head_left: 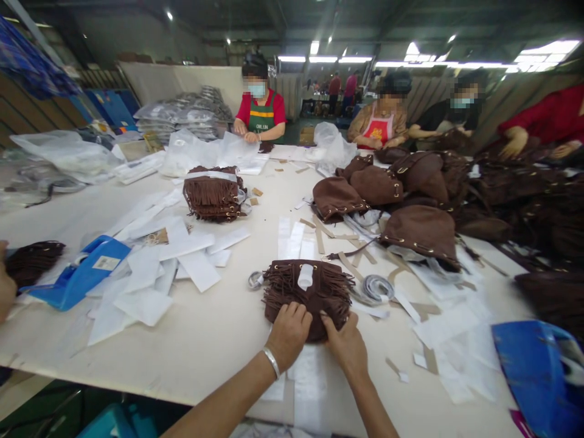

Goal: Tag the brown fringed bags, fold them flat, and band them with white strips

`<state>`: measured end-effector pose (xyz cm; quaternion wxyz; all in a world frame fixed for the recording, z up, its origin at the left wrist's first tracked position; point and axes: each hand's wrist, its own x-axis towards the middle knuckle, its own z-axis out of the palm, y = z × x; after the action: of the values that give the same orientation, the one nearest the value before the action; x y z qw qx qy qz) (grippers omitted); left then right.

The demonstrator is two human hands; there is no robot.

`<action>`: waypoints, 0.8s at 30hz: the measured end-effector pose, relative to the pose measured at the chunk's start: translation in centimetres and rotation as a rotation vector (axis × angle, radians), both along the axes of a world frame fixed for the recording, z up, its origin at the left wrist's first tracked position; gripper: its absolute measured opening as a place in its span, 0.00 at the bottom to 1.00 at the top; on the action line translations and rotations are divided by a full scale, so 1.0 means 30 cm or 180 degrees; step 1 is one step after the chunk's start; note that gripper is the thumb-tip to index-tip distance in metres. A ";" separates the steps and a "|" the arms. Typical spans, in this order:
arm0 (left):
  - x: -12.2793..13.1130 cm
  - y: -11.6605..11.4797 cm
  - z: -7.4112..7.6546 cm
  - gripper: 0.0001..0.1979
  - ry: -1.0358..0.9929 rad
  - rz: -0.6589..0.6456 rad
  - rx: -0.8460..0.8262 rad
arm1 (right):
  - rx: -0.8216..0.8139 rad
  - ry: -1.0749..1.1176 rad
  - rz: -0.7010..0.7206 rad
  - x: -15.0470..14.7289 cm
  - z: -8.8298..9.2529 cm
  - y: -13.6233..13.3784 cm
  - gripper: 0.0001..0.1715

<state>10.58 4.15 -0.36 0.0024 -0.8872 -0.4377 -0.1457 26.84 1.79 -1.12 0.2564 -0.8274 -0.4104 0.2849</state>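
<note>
A brown suede bag with fringes point(308, 292) lies on the white table point(205, 340) right in front of me, a white tag on its top. My left hand point(288, 333), a silver bangle on its wrist, has its fingers curled onto the bag's near edge. Beside it, my right hand point(347, 344) grips the same edge, fingers bent over the fringe. A roll of grey strap point(376, 287) lies just right of the bag.
Another fringed bag point(213, 194) sits further back. A heap of brown bags point(410, 201) fills the right side. White paper sheets point(150, 274) and a blue folder point(86, 271) lie at left, a blue bin point(538, 371) at right. Several masked workers sit along the far side.
</note>
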 end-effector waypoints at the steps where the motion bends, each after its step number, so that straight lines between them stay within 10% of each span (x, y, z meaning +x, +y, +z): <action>1: -0.007 -0.004 -0.011 0.06 -0.0025 -0.0001 0.0036 | 0.0071 -0.0139 -0.0127 0.027 0.006 0.007 0.40; 8: -0.022 -0.026 -0.040 0.05 -0.0214 -0.0112 -0.0008 | 0.0823 -0.1184 -0.1086 0.218 0.127 -0.006 0.36; 15: -0.037 0.014 0.005 0.24 -0.0488 -0.0116 -0.0259 | 0.1878 -0.1217 0.2157 -0.044 0.074 -0.018 0.16; 24: -0.162 -0.045 -0.005 0.31 -0.1299 0.1909 -0.0325 | 0.1946 -0.1488 0.2310 -0.022 -0.084 0.006 0.15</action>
<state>5.73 2.81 -0.51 -0.0867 -0.6711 -0.6766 -0.2905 26.18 1.97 -3.64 0.2725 -0.5611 -0.7810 0.0305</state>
